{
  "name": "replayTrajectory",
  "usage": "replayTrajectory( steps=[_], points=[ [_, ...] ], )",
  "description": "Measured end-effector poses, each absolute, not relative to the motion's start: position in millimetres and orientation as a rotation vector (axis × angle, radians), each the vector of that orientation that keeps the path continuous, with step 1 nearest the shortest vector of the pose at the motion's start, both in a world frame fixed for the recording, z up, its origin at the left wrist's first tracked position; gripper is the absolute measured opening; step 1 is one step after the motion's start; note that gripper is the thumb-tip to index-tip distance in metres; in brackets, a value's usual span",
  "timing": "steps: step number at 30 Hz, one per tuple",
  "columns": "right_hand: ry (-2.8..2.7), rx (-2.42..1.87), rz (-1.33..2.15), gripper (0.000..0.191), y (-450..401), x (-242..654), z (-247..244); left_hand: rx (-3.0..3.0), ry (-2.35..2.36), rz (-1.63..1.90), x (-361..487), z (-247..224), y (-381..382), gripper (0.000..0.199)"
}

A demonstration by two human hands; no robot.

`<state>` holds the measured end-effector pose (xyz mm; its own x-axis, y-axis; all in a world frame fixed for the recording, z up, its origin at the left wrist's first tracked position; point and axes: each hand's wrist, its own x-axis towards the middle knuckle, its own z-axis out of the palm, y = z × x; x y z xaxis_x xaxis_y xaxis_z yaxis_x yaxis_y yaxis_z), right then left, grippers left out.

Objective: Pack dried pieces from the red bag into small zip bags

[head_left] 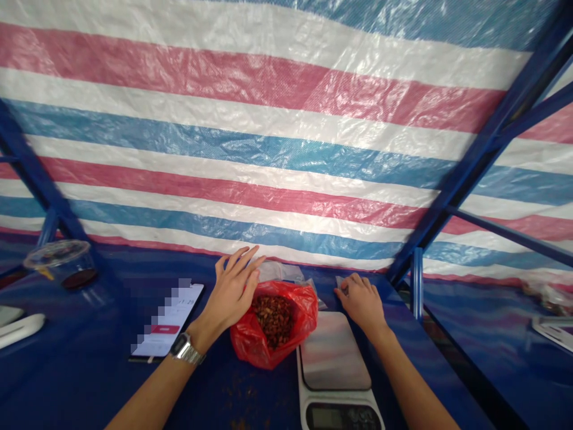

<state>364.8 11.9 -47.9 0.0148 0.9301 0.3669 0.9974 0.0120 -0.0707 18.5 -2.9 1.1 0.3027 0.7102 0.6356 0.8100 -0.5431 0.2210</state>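
Observation:
A red plastic bag [308, 307], its mouth folded wide, holds a heap of dried reddish-brown bits, perhaps spice [274, 319]. My left hand [235, 289] hovers by its left rim with the fingers spread and nothing in them. Beyond the bag lie clear plastic bags [282, 272], partly hidden. My right hand [362, 301] is past the scale's far right corner, fingers curled down around the edge of a small clear plastic bag [339, 280]. Between my forearms stands a white digital kitchen scale [338, 358] with a bare metal plate; its display is unreadable.
A phone [168, 322] with a lit, partly pixelated screen lies left of my wrist. Farther left are a clear lidded tub [62, 263] with dark contents and a white object [20, 329]. Blue metal bars [474, 152] and a striped tarp [268, 131] bound the blue table.

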Motion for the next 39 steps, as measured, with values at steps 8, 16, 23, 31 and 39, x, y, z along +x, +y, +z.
replayTrajectory(
  steps=[8,16,23,31,39],
  points=[
    [-1.777,-1.846,-0.171,0.016,20.8,375.1,-46.6,-2.289,-1.328,-1.347,26.3,9.4,-15.7,0.036],
    [-1.552,-1.208,-0.123,0.017,-3.4,326.2,-8.4,-2.777,-1.175,-1.674,44.2,9.2,-33.2,0.029],
    [-1.995,-0.731,-0.203,0.015,-55.7,266.9,3.0,-3.059,-1.335,-1.98,72.4,6.8,-53.4,0.019],
    [-1.973,-0.809,-0.115,0.016,-56.4,265.7,-3.5,-3.113,-1.536,-2.213,73.5,5.3,-45.1,0.021],
    [-1.929,-0.876,-0.148,0.015,-62.3,258.6,-0.7,-3.252,-1.464,-2.304,70.7,6.2,-38.6,0.029]
  ],
)
